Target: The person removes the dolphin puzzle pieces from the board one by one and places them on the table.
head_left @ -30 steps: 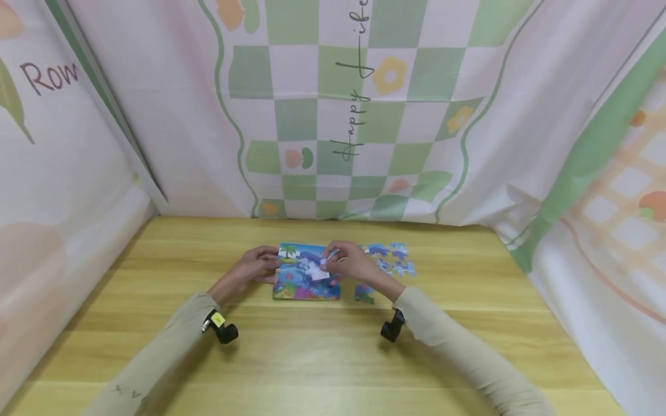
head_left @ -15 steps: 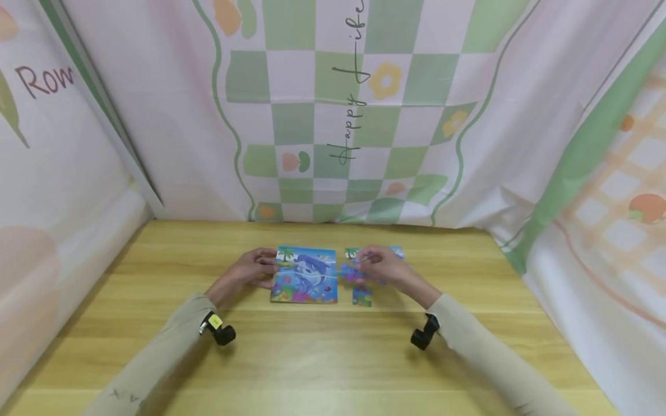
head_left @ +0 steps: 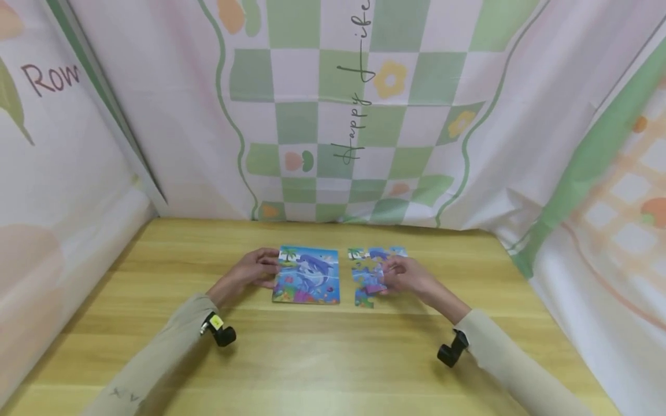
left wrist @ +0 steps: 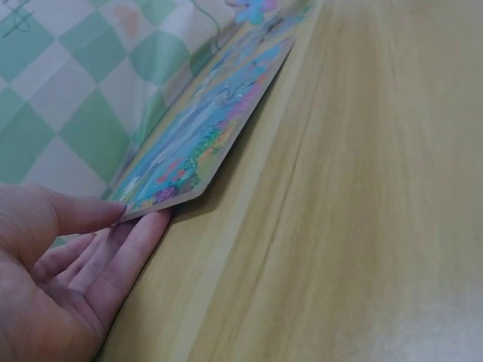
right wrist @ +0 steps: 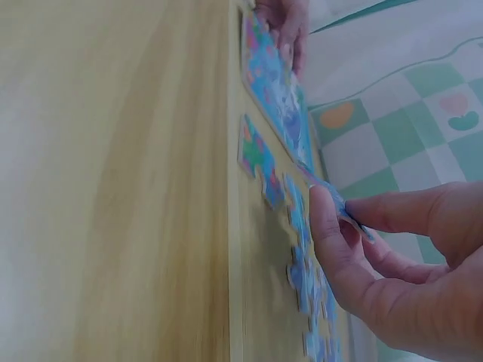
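Observation:
A square picture board (head_left: pixel 308 276) with a dolphin scene lies on the table, its left edge between the thumb and fingers of my left hand (head_left: pixel 252 269). The left wrist view shows the thumb on top of the board's corner (left wrist: pixel 177 177) and the fingers beneath, the edge tilted slightly off the table. To the right of it, my right hand (head_left: pixel 411 278) pinches a jigsaw piece (right wrist: pixel 332 197) between thumb and fingers, above a group of loose pieces. A green and red corner piece (right wrist: pixel 256 154) lies near the board; the hand partly covers other pieces.
Several jigsaw pieces, among them a palm-tree piece (head_left: pixel 356 253) and a blue one (head_left: pixel 398 252), spread to the right of the board. Behind the wooden table (head_left: pixel 312 358) hangs a green-checked curtain (head_left: pixel 338 115); white cloth walls stand at both sides.
My right hand has moved from over the board, where it held a white-backed piece, rightwards to the loose pieces. The dolphin picture is uncovered. My left hand stays at the board's edge.

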The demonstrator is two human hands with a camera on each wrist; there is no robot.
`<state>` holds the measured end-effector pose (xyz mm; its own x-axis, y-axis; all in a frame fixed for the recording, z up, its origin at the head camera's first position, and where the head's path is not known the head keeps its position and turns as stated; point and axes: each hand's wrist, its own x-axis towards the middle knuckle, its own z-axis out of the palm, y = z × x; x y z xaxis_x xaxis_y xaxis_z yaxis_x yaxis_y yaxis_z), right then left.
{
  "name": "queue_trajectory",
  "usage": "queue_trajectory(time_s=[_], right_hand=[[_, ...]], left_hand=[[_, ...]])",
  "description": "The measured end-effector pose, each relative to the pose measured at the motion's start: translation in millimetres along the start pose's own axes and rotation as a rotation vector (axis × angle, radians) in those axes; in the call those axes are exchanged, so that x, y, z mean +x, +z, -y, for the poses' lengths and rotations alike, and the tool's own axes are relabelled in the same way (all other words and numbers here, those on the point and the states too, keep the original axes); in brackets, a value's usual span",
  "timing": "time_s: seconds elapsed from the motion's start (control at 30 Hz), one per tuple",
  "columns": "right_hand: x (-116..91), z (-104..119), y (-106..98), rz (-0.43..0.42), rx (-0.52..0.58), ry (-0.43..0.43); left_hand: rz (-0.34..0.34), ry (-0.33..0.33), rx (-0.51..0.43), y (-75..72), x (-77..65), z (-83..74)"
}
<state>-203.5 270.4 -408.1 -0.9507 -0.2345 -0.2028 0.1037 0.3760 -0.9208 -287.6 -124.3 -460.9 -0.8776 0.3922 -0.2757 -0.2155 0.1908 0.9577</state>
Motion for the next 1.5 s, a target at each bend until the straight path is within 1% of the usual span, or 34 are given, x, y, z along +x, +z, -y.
queue_trajectory(time_s=[0.1,0.2,0.37,0.5,0.57,0.67,0.73,0.83,1.0,1.17,1.3,1.5], right_hand=[[-7.1,-3.4,-3.9,0.009,-0.002,0.003],[-12.1,-6.7,-10.9,0.040,-0.010,0.008],[-16.9,-12.4,-22.1,0.092,-0.011,0.029],[-20.4,-16.1,-24.2,0.100,-0.033,0.040],[-22.1,-17.3,-22.4,0.090,-0.047,0.058],[-23.3,-18.6,-17.1,0.050,-0.084,0.084],[-23.5,-19.3,-13.8,0.017,-0.132,0.095],[-22.5,-18.1,-11.5,-0.011,-0.218,0.112],[-19.0,-15.8,-13.5,-0.027,-0.341,0.134],[-17.3,-16.2,-13.5,-0.043,-0.429,0.133],[-17.5,-17.1,-14.0,-0.051,-0.470,0.136],[-18.6,-16.8,-14.9,-0.057,-0.476,0.148]], left_hand=[[-0.011,-0.005,0.000,-0.3,-1.0,0.1],[-0.018,0.001,0.002,-1.3,-1.5,0.0],[-0.007,0.010,-0.004,-2.3,-1.2,-0.1],[-0.001,0.011,-0.005,-2.9,-0.6,1.5],[0.002,0.013,-0.004,-2.8,-0.5,2.3],[0.002,0.017,-0.003,-2.4,-0.7,3.1],[0.001,0.016,-0.003,-2.2,-0.6,3.6],[0.005,0.019,-0.006,-2.1,0.0,4.8],[0.009,0.037,-0.001,-1.9,0.5,5.9],[0.017,0.041,-0.001,-1.7,1.8,6.3],[0.020,0.042,-0.001,-0.6,2.1,4.1],[0.017,0.034,-0.004,0.4,0.9,1.1]])
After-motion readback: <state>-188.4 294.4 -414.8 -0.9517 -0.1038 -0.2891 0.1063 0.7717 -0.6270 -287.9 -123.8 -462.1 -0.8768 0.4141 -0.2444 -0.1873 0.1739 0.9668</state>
